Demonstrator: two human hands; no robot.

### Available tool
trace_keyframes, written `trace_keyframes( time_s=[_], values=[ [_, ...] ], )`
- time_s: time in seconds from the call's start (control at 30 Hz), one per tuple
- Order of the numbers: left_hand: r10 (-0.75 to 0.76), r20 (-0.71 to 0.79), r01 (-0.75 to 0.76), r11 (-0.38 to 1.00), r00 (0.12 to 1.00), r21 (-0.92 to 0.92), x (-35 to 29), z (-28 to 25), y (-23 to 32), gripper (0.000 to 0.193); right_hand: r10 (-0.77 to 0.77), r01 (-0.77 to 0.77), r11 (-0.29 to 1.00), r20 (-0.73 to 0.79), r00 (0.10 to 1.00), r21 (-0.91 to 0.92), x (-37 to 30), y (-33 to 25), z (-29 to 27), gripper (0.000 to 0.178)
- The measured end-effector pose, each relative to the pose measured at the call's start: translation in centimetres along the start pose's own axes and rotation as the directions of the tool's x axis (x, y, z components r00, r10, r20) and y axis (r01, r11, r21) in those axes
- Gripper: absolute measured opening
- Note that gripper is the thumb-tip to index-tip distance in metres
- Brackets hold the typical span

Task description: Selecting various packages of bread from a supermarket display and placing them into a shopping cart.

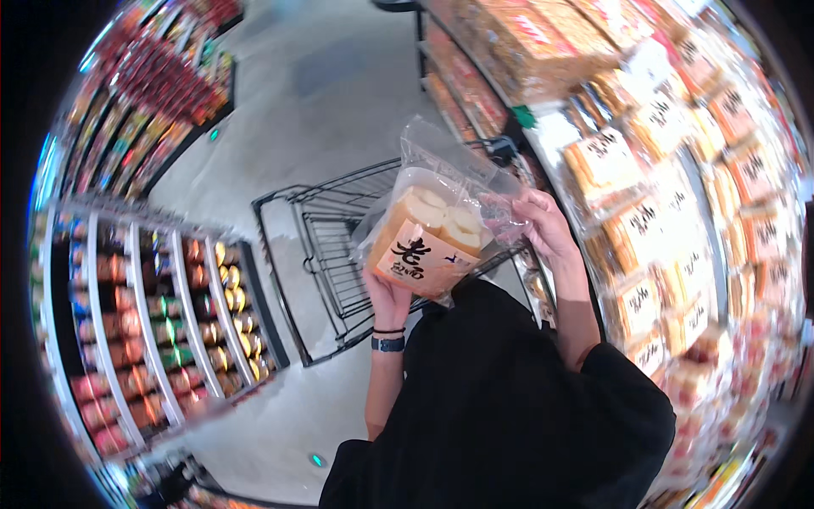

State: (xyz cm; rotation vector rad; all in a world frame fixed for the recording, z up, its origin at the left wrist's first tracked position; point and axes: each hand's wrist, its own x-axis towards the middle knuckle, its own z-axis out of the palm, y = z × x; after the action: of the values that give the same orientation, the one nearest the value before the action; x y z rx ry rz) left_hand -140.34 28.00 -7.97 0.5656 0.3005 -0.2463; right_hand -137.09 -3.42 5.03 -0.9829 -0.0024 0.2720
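A clear plastic bag of bread (428,242), with pale rolls showing above an orange label, is held up in front of me. My left hand (388,293) supports it from below, its fingers mostly hidden behind the package. At the upper right, my right hand (543,222) pinches the loose, crinkled plastic of the same bag. Behind and below the bread stands a black wire shopping cart (326,254), its visible basket part showing bare mesh.
On my right, a shelf (716,246) is stacked with similar packaged bread (606,161). Several packs (534,42) sit on top at the far right. To my left stands a rack of jars and packets (114,322). Another stocked shelf (161,93) rises at the far left. Grey floor (314,85) lies between them.
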Motion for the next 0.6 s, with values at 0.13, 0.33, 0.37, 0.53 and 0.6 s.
trace_keyframes(
  time_s=[0.13,0.33,0.37,0.53,0.6],
  values=[
    [-0.191,0.034,0.192,0.980,0.981,-0.042,-2.3,4.4,-0.2,0.072,-0.123,0.120,0.992,-0.205,0.971,-0.023,-6.5,0.5,-0.7,0.022],
    [-0.397,0.109,0.392,0.918,0.911,0.061,-5.3,6.1,-2.8,0.084,-0.278,0.237,0.959,-0.353,0.893,-0.156,-13.8,1.2,-0.4,0.055],
    [-0.421,0.119,0.415,0.907,0.899,0.073,-5.6,6.6,-3.5,0.084,-0.313,0.289,0.950,-0.310,0.898,-0.122,-14.9,1.2,-0.4,0.069],
    [-0.486,0.143,0.469,0.872,0.862,0.137,-6.7,9.6,-6.4,0.083,-0.549,0.546,0.831,-0.301,0.780,-0.105,-17.2,3.3,-1.7,0.098],
    [-0.496,0.166,0.474,0.866,0.852,0.158,-6.9,12.5,-7.8,0.077,-0.641,0.518,0.763,-0.345,0.686,-0.388,-17.8,2.8,-2.8,0.118]
  ],
)
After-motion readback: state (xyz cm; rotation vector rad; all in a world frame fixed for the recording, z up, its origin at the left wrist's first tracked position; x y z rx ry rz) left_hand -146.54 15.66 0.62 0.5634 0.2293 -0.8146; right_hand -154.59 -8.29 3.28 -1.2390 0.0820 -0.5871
